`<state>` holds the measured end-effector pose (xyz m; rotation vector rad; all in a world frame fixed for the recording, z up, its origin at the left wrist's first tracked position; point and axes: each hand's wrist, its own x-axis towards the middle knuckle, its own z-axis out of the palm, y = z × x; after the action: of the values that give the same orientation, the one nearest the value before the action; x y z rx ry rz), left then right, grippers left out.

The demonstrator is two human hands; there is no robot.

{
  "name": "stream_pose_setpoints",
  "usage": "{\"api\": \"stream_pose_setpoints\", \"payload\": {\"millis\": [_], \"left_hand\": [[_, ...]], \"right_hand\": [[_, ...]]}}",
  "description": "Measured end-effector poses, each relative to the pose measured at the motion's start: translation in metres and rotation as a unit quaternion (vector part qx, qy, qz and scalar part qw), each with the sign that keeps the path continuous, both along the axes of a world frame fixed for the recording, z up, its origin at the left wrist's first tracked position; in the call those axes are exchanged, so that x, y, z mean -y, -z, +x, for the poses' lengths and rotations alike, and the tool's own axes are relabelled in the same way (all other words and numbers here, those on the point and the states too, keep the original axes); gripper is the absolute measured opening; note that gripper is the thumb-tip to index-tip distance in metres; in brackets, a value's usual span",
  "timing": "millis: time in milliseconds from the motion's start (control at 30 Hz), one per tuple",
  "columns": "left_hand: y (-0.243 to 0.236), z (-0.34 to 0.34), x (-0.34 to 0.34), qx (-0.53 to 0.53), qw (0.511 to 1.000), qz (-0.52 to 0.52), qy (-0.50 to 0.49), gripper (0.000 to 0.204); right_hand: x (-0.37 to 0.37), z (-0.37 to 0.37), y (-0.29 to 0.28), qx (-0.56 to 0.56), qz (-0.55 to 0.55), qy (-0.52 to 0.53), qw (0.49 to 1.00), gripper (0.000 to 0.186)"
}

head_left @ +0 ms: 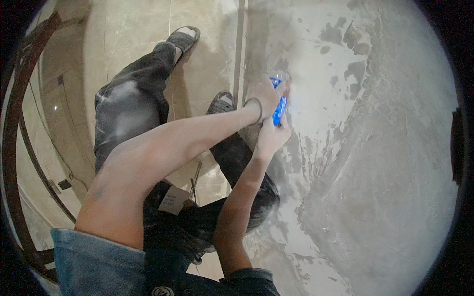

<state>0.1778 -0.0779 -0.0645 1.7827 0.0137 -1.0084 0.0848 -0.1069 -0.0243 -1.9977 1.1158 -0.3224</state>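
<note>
Both my hands are closed round a small clear plastic object with bright blue parts (280, 111), close to the grey wall surface. Its exact kind is hard to make out because my fingers cover much of it. My left hand (264, 96), with a dark band at the wrist, wraps round it near its clear end. Just below, my right hand (274, 137) grips the blue lower part. Beside them spreads a patchy plastered surface (316, 93), whitish with darker grey blotches and a rough edge.
Tan floor tiles (133, 29) lie to the left, bordered by a narrow strip (240, 49). My dusty dark trouser legs (131, 103) and slippers (185, 39) are spread below me. A small printed card (173, 200) lies near my lap. A dark curved frame (11, 163) stands at the far left.
</note>
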Motion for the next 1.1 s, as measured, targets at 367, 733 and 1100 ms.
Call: {"api": "stream_pose_setpoints", "payload": {"millis": [367,733,1100], "left_hand": [[-0.009,0.017,-0.018,0.067,0.997,-0.031,0.015,0.072],[-0.03,-0.034,-0.027,-0.029,0.995,-0.035,0.083,0.071],[-0.01,-0.011,-0.013,0.028,0.997,0.007,0.078,0.069]], "right_hand": [[-0.015,0.008,0.011,0.011,-0.051,0.016,0.998,0.014],[-0.043,-0.039,-0.021,-0.001,0.064,0.129,0.99,0.011],[-0.006,-0.035,0.015,-0.02,0.034,0.04,0.998,0.012]]}}
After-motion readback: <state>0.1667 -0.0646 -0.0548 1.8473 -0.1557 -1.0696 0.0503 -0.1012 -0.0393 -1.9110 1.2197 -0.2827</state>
